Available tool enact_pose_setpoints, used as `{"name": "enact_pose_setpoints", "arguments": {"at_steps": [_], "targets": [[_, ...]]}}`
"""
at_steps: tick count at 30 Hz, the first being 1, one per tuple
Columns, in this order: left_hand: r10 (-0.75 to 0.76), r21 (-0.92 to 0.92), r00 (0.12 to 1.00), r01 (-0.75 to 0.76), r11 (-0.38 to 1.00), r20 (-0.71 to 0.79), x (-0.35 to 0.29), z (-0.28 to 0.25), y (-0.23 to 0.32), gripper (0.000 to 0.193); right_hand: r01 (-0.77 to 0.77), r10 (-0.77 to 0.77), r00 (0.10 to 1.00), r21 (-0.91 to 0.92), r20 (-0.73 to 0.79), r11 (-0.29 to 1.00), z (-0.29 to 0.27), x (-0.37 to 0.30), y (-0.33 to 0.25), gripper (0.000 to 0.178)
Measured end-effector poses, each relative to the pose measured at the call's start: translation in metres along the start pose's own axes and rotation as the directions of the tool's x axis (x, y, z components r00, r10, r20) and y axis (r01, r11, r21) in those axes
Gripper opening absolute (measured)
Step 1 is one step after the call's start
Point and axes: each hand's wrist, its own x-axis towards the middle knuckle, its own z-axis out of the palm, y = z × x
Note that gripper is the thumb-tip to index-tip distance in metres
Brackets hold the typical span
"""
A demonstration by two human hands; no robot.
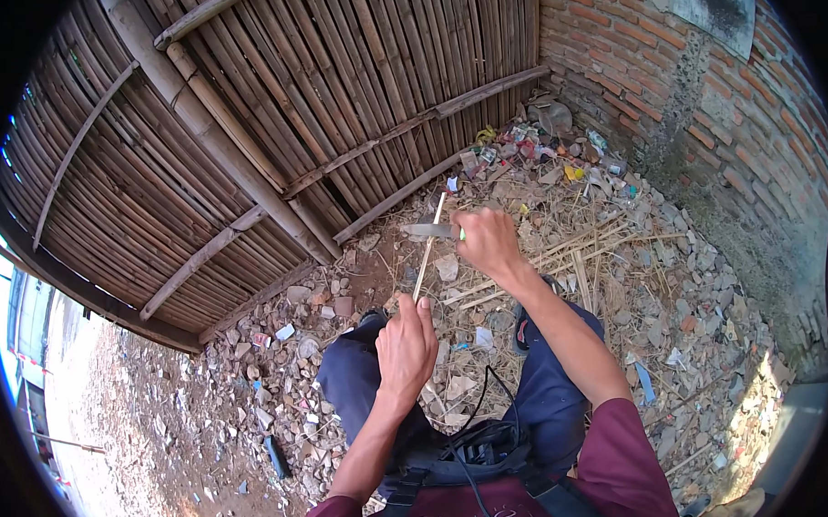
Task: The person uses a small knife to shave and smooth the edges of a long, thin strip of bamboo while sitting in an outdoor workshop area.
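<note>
My left hand (405, 351) is closed around the lower end of a thin pale stick (422, 275), probably split bamboo, which points up and away from me. In my right hand (489, 247) is a knife (428, 230), its blade pointing left and a bit of green handle showing at the fist. The blade lies across the upper part of the stick. Whether its edge is biting into the stick is too small to tell. Both hands are in front of my bent knees, above the ground.
Several pale split strips (574, 255) lie on the rubble to the right. A bamboo fence (347, 83) rises ahead and left, meeting a brick wall (710, 150) on the right. Litter (527, 144) is heaped in their corner. A black cable (475, 408) loops over my lap.
</note>
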Motion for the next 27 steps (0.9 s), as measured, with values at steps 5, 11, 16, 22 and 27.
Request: {"name": "enact_pose_setpoints", "arguments": {"at_steps": [5,11,16,22,27], "targets": [[0.012,-0.171,1.000,-0.013,0.985,-0.007,0.003,-0.012,0.003,0.030,-0.022,0.022,0.998,-0.009,0.051,1.000,-0.009,0.002,-0.002,0.024],[-0.022,-0.300,0.999,0.031,0.953,0.034,0.005,-0.018,0.009,0.025,-0.031,0.030,0.998,0.012,0.049,0.999,-0.012,0.002,0.003,0.022],[-0.005,-0.512,0.997,0.046,0.858,0.082,0.006,-0.014,-0.002,0.023,0.020,-0.020,1.000,0.059,-0.005,0.998,-0.012,0.005,0.007,0.008],[0.006,-0.603,0.987,0.093,0.792,0.161,0.004,-0.010,-0.004,0.023,0.130,-0.118,0.985,0.093,-0.128,0.987,-0.012,0.005,0.015,0.010],[-0.004,-0.762,0.942,0.274,0.587,0.336,0.005,-0.022,-0.001,0.023,0.171,-0.158,0.982,0.128,-0.103,0.977,-0.016,0.005,0.013,0.012]]}}
